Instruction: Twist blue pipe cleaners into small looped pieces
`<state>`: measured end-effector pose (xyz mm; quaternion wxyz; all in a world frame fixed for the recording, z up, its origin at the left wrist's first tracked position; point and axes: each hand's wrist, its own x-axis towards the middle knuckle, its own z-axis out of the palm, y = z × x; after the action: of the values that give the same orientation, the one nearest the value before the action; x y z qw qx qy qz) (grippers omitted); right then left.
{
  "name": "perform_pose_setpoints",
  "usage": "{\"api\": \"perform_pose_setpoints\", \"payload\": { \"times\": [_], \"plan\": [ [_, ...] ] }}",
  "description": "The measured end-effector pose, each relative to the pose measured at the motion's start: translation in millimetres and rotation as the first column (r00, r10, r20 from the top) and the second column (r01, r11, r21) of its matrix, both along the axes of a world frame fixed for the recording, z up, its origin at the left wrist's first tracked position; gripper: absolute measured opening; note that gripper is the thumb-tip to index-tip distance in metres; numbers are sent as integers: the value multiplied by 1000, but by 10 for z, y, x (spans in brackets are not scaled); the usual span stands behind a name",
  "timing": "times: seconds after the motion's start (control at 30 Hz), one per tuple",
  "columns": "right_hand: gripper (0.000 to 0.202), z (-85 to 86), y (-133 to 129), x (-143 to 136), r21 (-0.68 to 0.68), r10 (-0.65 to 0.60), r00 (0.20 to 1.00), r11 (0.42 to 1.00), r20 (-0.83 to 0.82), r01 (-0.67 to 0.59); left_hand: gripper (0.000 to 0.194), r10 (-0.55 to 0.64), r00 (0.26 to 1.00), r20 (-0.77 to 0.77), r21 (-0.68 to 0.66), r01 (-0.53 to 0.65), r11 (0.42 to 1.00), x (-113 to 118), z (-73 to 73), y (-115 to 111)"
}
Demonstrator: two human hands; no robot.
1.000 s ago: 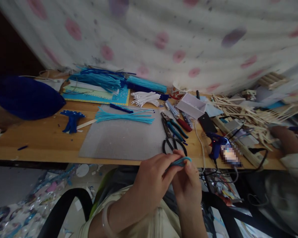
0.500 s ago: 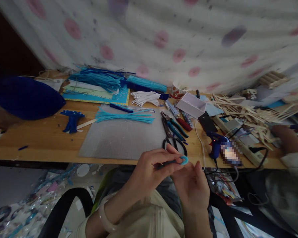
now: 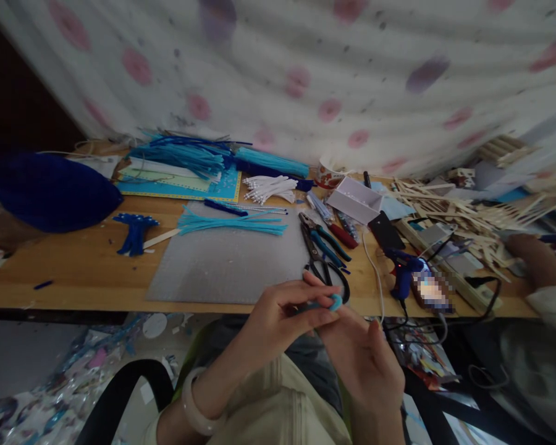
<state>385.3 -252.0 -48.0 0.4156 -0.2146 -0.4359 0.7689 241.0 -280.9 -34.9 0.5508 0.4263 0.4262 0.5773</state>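
My left hand point(image 3: 282, 318) is closed, thumb and fingers pinching a light-blue pipe cleaner. The curled end of the light-blue pipe cleaner point(image 3: 336, 302) sticks out past the fingertips; most of the rest is hidden in the hand. My right hand point(image 3: 364, 355) is turned palm up beside it, thumb apart and fingers stretched towards the left hand, partly hidden behind it. Whether its fingers touch the curl, I cannot tell. Black-handled scissors point(image 3: 315, 250) lie just beyond both hands. A bundle of light-blue pipe cleaners point(image 3: 231, 222) rests on the grey cutting mat point(image 3: 204, 272).
Pliers point(image 3: 327, 238), a white box point(image 3: 356, 199) and a blue glue gun point(image 3: 402, 272) lie to the right. White stems point(image 3: 269, 188) and a dark-blue tied bundle point(image 3: 135, 233) are farther back and left. Another person's arm point(image 3: 535, 262) is by the wooden sticks point(image 3: 467, 216).
My right hand has shifted slightly right and down, its palm drawing away from the left hand. The curled end of the pipe cleaner has moved a little left and looks more tightly bent.
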Motion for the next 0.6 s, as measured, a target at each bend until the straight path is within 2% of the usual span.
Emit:
{"api": "perform_pose_setpoints", "payload": {
  "times": [0.17,0.33,0.43,0.53,0.6],
  "plan": [
    [49,-52,-2,26,30,22,1000,999,17,-23,28,-18,995,102,-26,20,999,58,-31,20],
    [49,-48,-60,38,-81,-23,999,996,46,27,23,-114,988,108,-39,118,992,125,-137,19],
    [46,-39,-39,45,-91,-77,997,993,-18,75,21,-77,993,-86,10,78,997,126,-136,9],
    [40,-60,18,68,-73,-83,994,994,-65,78,27,70,948,-312,108,-37,993,127,-67,-1],
    [39,-85,46,82,-71,-60,996,996,-62,55,26,149,913,-380,165,-91,982,145,-18,2]
  ]
}}
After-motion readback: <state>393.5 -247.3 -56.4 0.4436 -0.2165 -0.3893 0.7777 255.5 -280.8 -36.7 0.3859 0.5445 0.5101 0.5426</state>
